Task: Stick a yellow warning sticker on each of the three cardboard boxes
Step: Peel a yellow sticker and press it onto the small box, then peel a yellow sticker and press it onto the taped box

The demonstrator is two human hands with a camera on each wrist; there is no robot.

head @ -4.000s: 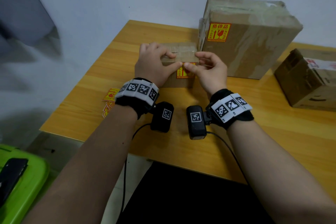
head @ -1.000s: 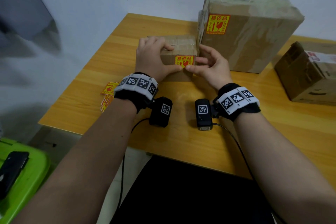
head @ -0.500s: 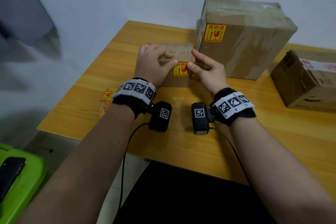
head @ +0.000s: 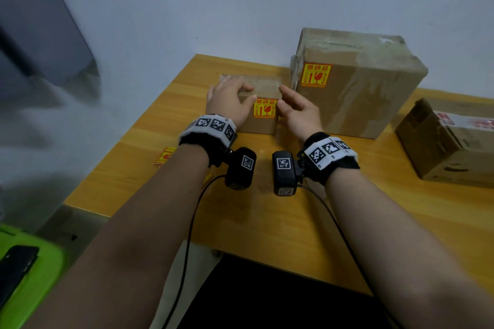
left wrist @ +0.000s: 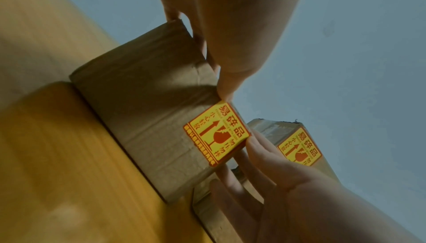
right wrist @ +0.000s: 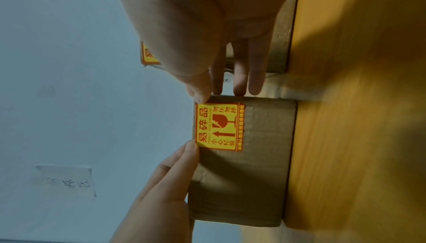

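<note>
A small cardboard box [head: 263, 125] stands on the table with a yellow warning sticker [head: 265, 108] on its front face, flat against it in the right wrist view [right wrist: 219, 126]. My left hand [head: 247, 92] lies over the box top, its thumb at the sticker's upper left corner [left wrist: 216, 132]. My right hand [head: 287, 104] touches the box's right side with straight fingers [right wrist: 239, 75], thumb at the upper right corner. Behind stands a big box [head: 369, 93] bearing its own sticker [head: 316, 75]. A third box [head: 441, 147] sits at the right; I see no yellow sticker on it.
Spare yellow stickers [head: 165, 155] lie on the wooden table [head: 267, 222] near its left edge, partly under my left wrist. A wall rises right behind the boxes. A green bin [head: 34, 275] with a black phone on it stands on the floor at the lower left.
Both thumbs have slid outward off the sticker on the small box to its upper corners, so the whole sticker shows. The box has not moved.
</note>
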